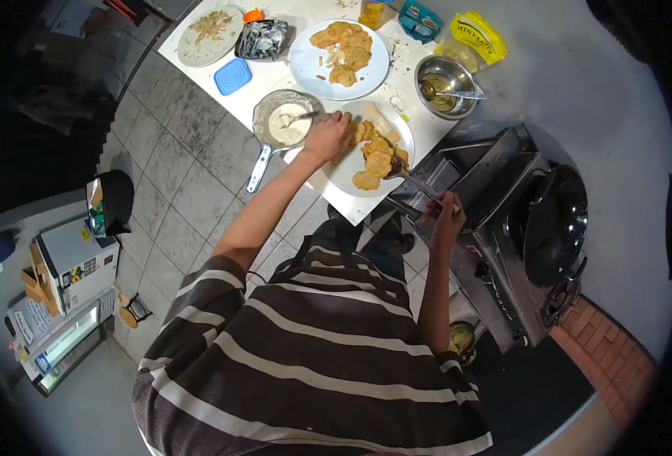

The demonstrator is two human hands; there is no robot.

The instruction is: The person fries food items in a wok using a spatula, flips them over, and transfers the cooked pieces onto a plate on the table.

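My left hand (328, 137) reaches over the left side of a white plate (341, 179), its fingers curled by golden fried pieces (378, 162). What its fingertips hold, if anything, is hidden. In my right hand (446, 216) is the handle of a long metal spatula (420, 182); its dark head lies at the right side of the fried pieces. A pale flat piece (381, 121) rests at the plate's far side. Left of this plate stands a metal saucepan (257, 121) of pale batter (284, 131), with a spoon (299, 118) in it.
Farther back are another plate (303, 76) of fried pieces, a floury black container (261, 39), a blue lid (232, 77) and a plate (189, 57) of scraps. A metal bowl (450, 64) with a spoon stands right. Beside the table is a stove (496, 258) with a black wok (556, 228).
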